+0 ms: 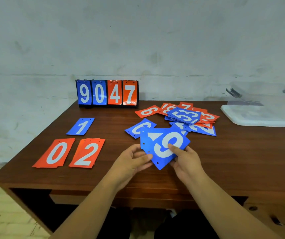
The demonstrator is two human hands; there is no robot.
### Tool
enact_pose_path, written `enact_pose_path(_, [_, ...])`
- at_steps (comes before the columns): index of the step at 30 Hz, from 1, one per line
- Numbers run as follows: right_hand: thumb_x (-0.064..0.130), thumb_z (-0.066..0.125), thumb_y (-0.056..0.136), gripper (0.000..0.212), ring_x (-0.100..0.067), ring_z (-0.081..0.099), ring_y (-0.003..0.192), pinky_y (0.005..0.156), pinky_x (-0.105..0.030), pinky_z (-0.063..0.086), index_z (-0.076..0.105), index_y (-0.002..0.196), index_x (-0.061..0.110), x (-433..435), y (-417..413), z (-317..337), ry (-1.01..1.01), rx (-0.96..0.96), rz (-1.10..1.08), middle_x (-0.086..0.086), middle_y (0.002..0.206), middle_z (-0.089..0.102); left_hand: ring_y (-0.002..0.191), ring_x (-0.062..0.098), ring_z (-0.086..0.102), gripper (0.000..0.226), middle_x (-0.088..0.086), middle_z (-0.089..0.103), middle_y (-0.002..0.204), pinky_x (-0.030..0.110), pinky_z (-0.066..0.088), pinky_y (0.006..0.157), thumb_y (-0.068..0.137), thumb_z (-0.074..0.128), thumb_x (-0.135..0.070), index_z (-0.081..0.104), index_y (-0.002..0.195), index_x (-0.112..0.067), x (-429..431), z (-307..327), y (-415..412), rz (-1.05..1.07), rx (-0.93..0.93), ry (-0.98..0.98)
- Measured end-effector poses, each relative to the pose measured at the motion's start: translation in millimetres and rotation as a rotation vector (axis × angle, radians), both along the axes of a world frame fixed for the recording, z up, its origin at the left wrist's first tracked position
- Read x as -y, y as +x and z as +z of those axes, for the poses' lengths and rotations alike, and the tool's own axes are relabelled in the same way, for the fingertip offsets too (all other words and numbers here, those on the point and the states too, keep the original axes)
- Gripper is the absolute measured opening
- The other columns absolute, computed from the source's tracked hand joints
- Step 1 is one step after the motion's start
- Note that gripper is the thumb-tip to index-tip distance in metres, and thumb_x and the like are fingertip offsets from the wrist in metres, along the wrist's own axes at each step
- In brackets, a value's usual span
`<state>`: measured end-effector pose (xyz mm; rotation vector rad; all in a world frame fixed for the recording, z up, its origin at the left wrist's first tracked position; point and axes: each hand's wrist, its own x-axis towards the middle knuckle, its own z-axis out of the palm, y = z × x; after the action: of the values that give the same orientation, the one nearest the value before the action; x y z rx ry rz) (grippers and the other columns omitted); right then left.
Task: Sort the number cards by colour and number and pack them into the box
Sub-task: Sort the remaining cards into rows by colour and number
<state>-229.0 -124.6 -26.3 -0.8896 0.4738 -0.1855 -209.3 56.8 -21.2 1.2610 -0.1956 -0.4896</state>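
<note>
Both hands hold a small fan of blue number cards [164,144] above the table's front middle. My left hand [133,161] pinches the fan's left edge, and my right hand [184,159] has its thumb on the top card's white digit. On the left lie a blue 1 card [80,126], a red 0 card [55,153] and a red 2 card [87,153]. A mixed heap of red and blue cards [186,116] lies at the back right, with a blue card [139,127] just beyond the fan. The clear plastic box [265,97] stands at the far right.
A flip scoreboard [107,93] showing 9 0 4 7 stands at the table's back edge against the wall. The box's white lid [252,116] lies under or in front of the box at the right corner. The brown wooden table [114,171] ends close to my forearms.
</note>
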Motion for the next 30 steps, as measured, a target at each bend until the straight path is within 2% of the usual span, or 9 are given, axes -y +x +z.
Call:
enact_pose_path(3, [0.005,0.074,0.082,0.028,-0.026,0.072,0.093,0.079,-0.043,0.058,0.066,0.108,0.010,-12.2,-2.5,-3.9,-0.049,-0.025,0.128,-0.008,0.102,0.075,0.105,0.022,0.070,0.033,0.006,0.073,0.113,0.042,0.056,0.092,0.091,0.061,0.001,0.062,0.123,-0.010,10.9,-8.9,-0.5,0.193,0.101,0.013])
enact_pose_path(6, [0.023,0.082,0.076,0.040,-0.023,0.069,0.097,0.084,-0.041,0.058,0.065,0.109,0.010,-8.5,0.2,-4.1,-0.245,-0.072,0.192,-0.010,0.109,0.073,0.095,0.010,0.072,0.028,-0.004,0.076,0.105,0.030,0.058,0.080,0.093,0.059,-0.001,0.067,0.113,-0.019,2.8,-2.9,13.4,0.346,0.125,0.097])
enact_pose_path(10, [0.048,0.079,0.073,0.051,-0.012,0.066,0.097,0.083,-0.034,0.056,0.061,0.114,0.022,9.8,3.8,18.6,-0.755,-0.055,0.200,0.007,0.104,0.068,0.097,0.009,0.070,0.025,-0.012,0.074,0.103,0.031,0.058,0.083,0.093,0.062,-0.011,0.066,0.111,-0.029,-27.5,9.5,42.1,0.156,0.338,0.540])
enact_pose_path(12, [0.044,0.077,0.077,0.043,-0.008,0.066,0.092,0.072,-0.024,0.055,0.060,0.112,0.025,8.2,3.3,30.1,-0.927,-0.012,0.365,0.009,0.101,0.068,0.098,0.011,0.069,0.027,-0.006,0.072,0.108,0.032,0.058,0.084,0.091,0.067,-0.020,0.065,0.118,-0.025,-34.7,15.3,52.5,0.014,0.404,0.756])
enact_pose_path(14, [0.032,0.077,0.081,0.030,-0.003,0.068,0.084,0.061,-0.016,0.052,0.060,0.105,0.026,1.7,3.3,34.4,-1.013,0.000,0.500,0.013,0.097,0.067,0.093,0.008,0.070,0.028,-0.006,0.071,0.108,0.025,0.058,0.076,0.090,0.069,-0.024,0.064,0.117,-0.024,-34.2,19.8,56.6,0.012,0.400,0.751])
enact_pose_path(17, [0.017,0.074,0.085,0.017,-0.008,0.073,0.080,0.063,-0.021,0.057,0.065,0.100,0.021,-6.5,3.7,28.1,-0.861,0.023,0.483,0.008,0.095,0.074,0.087,0.010,0.073,0.022,-0.005,0.073,0.104,0.024,0.058,0.068,0.087,0.072,-0.023,0.065,0.108,-0.024,-26.1,21.3,47.8,0.139,0.238,0.446])
enact_pose_path(21, [0.012,0.068,0.090,0.012,-0.017,0.074,0.087,0.080,-0.040,0.060,0.068,0.102,0.014,-14.4,5.1,11.5,-0.609,0.006,0.312,-0.002,0.099,0.076,0.102,0.023,0.071,0.029,0.006,0.074,0.112,0.040,0.057,0.083,0.088,0.068,-0.020,0.065,0.116,-0.011,-17.4,3.5,34.2,0.117,-0.013,0.095])
enact_pose_path(27, [0.019,0.065,0.093,0.007,-0.015,0.073,0.089,0.082,-0.046,0.059,0.066,0.099,0.015,-26.2,5.9,-9.6,-0.644,-0.079,0.343,0.000,0.096,0.075,0.094,0.015,0.073,0.031,0.000,0.076,0.105,0.043,0.059,0.085,0.085,0.073,-0.022,0.067,0.115,-0.015,-14.4,-17.8,29.7,0.223,0.036,0.336])
enact_pose_path(30, [0.025,0.075,0.084,0.021,-0.013,0.073,0.086,0.076,-0.041,0.061,0.064,0.100,0.014,-28.1,6.8,-8.1,-0.675,-0.068,0.353,0.001,0.094,0.075,0.090,0.012,0.073,0.030,-0.003,0.075,0.100,0.033,0.061,0.074,0.080,0.078,-0.030,0.067,0.104,-0.015,-17.9,-15.8,34.1,0.235,0.098,0.437])
